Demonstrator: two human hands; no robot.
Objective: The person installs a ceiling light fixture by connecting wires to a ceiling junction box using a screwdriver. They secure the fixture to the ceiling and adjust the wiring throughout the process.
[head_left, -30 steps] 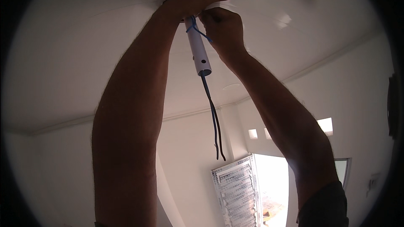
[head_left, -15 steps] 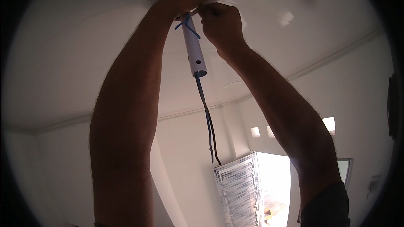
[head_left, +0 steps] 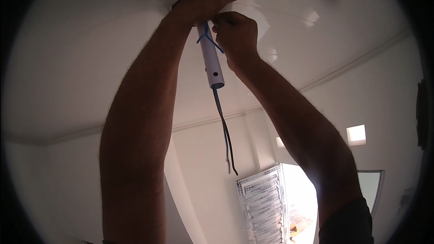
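A white pipe (head_left: 209, 61) hangs from the ceiling, tilted slightly, with a dark hole near its lower end. Two long wires (head_left: 222, 117), one dark and one bluish grey, dangle out of its bottom. Blue wire (head_left: 206, 36) crosses the front of the pipe near its top. My left hand (head_left: 199, 8) reaches up against the ceiling at the pipe's head, thumb stretched out to the right; its other fingers are hidden. Just right of the pipe's top, my right hand (head_left: 238, 34) is closed in a pinch. What it pinches, if anything, is hidden.
The white glossy ceiling (head_left: 289, 31) spreads around my hands. Below stands a slatted panel (head_left: 263, 199) with patterned wrapping, beside a bright opening (head_left: 300, 194). A small square wall opening (head_left: 356, 134) lies to the right, and a dark object (head_left: 422, 115) is at the right rim.
The view has shifted, so the pipe and my hands appear slightly lower. My right hand stays pinched by the pipe's top, a little lower beside my left hand, which keeps its place at the ceiling.
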